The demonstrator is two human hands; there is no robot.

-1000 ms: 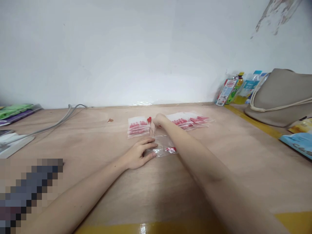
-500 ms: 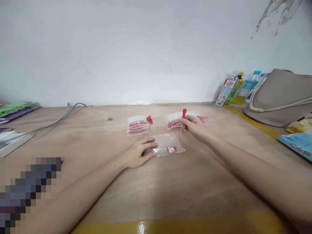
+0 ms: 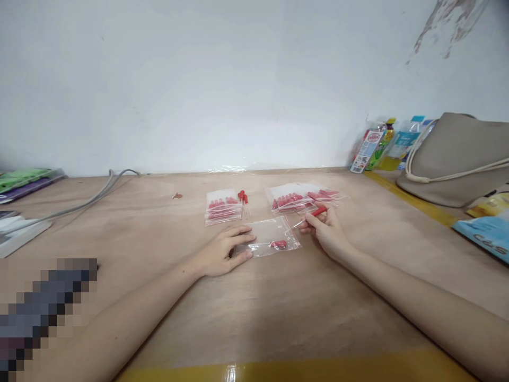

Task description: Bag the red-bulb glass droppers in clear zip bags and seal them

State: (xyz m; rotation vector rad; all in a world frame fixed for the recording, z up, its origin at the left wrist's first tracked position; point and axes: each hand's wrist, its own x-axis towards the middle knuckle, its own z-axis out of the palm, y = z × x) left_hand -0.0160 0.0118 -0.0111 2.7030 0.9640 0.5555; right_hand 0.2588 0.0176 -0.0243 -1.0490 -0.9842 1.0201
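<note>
My left hand point(image 3: 225, 252) lies with its fingers spread, its fingertips resting on the left edge of a clear zip bag point(image 3: 264, 228) flat on the table. A red-handled piece point(image 3: 278, 244) is inside this bag, near its lower right. Just right of the bag, my right hand point(image 3: 328, 231) pinches a small red-handled tool with a thin shaft point(image 3: 318, 210). The tool is tilted, its shaft pointing down and left at the bag's mouth; whether the tip is inside, I cannot tell. Loose red-handled tools point(image 3: 243, 198) lie behind the bag.
Stacks of filled zip bags sit at the back, a left stack point(image 3: 222, 207) and a right stack point(image 3: 290, 197). A grey-beige bag point(image 3: 457, 159), bottles point(image 3: 405, 140) and a blue packet point(image 3: 485, 233) stand on the right. A grey cable point(image 3: 91, 199) runs along the left.
My right hand has moved down and slightly right, and the tool has gone from upright to slanted, its shaft toward the bag. The left hand has barely moved.
</note>
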